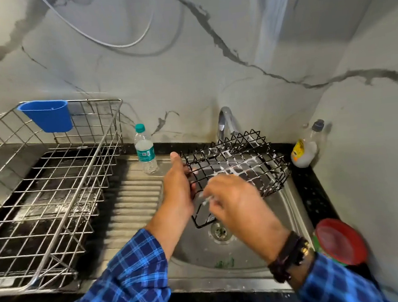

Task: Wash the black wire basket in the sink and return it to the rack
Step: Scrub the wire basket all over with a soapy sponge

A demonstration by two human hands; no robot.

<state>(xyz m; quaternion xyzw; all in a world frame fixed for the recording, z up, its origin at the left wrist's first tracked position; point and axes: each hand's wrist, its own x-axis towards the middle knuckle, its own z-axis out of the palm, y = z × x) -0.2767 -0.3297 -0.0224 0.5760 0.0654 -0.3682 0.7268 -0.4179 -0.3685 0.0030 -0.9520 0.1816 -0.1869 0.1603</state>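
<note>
The black wire basket (240, 164) is held tilted over the steel sink (250, 250), with white foam on its wires. My left hand (178, 188) grips its left edge, thumb up. My right hand (236, 200) is over the basket's near side, fingers curled with foam on them; it is blurred, and I cannot tell whether it holds a scrubber. The steel dish rack (49, 188) stands at the left on the counter. The tap (224, 122) rises behind the basket; no water stream is visible.
A blue plastic cup (48, 116) hangs on the rack's back rim. A water bottle (145, 150) stands by the ribbed drainboard (135, 204). A soap bottle (306, 148) sits in the right corner, and a red-lidded container (340, 242) is at the sink's right.
</note>
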